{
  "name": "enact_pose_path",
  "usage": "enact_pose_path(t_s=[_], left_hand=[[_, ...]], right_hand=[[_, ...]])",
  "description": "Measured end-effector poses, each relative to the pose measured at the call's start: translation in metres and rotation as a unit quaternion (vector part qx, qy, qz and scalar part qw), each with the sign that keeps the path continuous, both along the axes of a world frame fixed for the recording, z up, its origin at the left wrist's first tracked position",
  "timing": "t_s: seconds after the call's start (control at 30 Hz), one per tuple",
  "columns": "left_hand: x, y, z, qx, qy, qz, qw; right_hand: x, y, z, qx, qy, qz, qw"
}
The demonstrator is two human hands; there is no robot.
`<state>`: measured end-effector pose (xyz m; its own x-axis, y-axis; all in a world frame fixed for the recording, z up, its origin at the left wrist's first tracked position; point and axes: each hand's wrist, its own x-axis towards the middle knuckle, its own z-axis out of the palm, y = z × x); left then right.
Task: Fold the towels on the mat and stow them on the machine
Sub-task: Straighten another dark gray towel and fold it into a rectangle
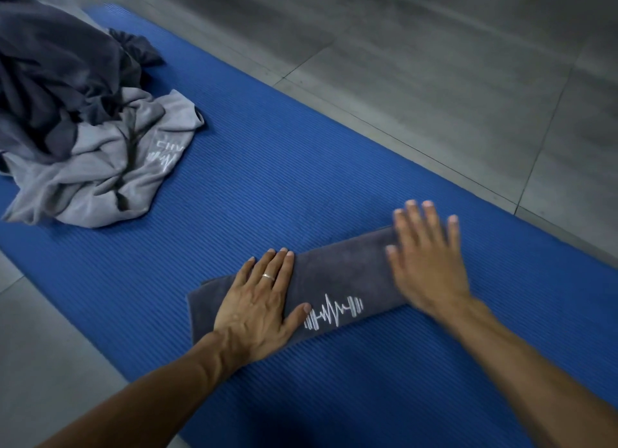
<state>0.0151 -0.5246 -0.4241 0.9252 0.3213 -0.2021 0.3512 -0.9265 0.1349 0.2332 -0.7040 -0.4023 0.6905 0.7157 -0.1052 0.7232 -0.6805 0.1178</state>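
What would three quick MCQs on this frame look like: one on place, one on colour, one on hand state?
1. Where does the unfolded heap of dark and light grey towels lie?
A. On the far left part of the mat
B. Under the right hand
C. On the bare floor to the right

2. What colour is the ribbed foam mat?
A. Green
B. Blue
C. Red

3. How does the left hand meet the folded dark grey towel with the white barbell logo?
A. Pinches a corner
B. Hangs above it
C. Rests flat on it, fingers straight

Answers: 1 A, the heap sits at the mat's upper left; 2 B, the ribbed surface is blue throughout; 3 C, the palm lies spread on the towel's left end, while the right hand is on the other end, blurred.
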Motion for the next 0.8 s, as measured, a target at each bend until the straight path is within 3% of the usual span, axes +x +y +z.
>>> enact_pose_path(t_s=[0.13,0.27,0.4,0.57,0.67,0.8], left_hand=[[-0.003,0.001,-0.002,-0.007,-0.012,-0.011,1.0],[-0.018,0.017,-0.005,0.004,-0.032,-0.052,0.998],[-0.042,0.037,-0.007,0.031,-0.03,-0.012,0.999],[-0.063,0.051,0.008,0.035,-0.073,0.024,0.996],[-0.06,0.063,0.021,-0.07,-0.029,0.092,0.993],[-0.051,0.076,0.036,-0.242,0.039,0.161,0.956]], right_hand=[[-0.073,0.029,-0.013,0.013,0.135,0.147,0.98],[-0.017,-0.011,-0.012,-0.038,0.082,0.087,0.992],[0.009,-0.025,0.002,-0.126,0.073,-0.003,0.989],[-0.045,0.019,0.029,-0.07,0.071,0.022,0.995],[-0.091,0.036,0.04,-0.028,0.105,0.09,0.99],[-0.133,0.044,0.044,0.032,0.152,0.106,0.982]])
